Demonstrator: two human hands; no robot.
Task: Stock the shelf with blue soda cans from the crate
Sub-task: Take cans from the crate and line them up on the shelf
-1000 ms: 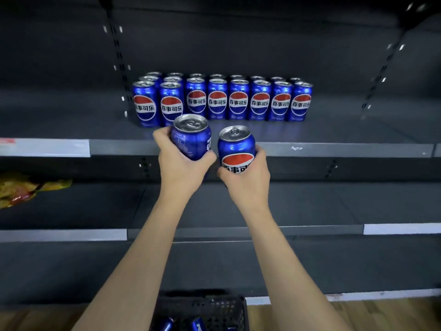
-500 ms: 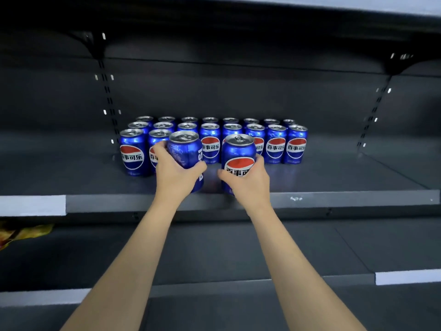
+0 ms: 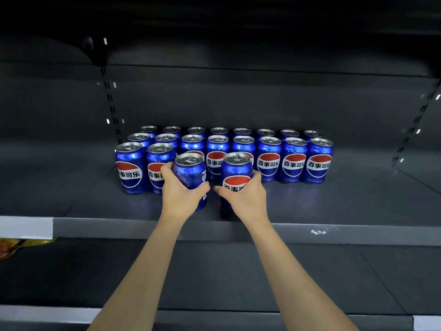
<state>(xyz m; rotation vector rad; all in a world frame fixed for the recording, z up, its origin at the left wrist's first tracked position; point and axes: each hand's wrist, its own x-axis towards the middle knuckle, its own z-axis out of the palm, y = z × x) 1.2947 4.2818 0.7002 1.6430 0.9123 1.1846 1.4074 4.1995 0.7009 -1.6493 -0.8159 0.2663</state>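
While gripped, left can [image 3: 189,174] upright, right can [image 3: 237,173] upright

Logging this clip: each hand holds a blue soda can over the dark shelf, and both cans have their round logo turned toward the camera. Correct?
Not quite. Only the blue soda can in the right hand shows its round red, white and blue logo. The blue soda can in the left hand is turned sideways, showing white lettering instead. The head view shows this. Each hand does hold a can over the dark shelf.
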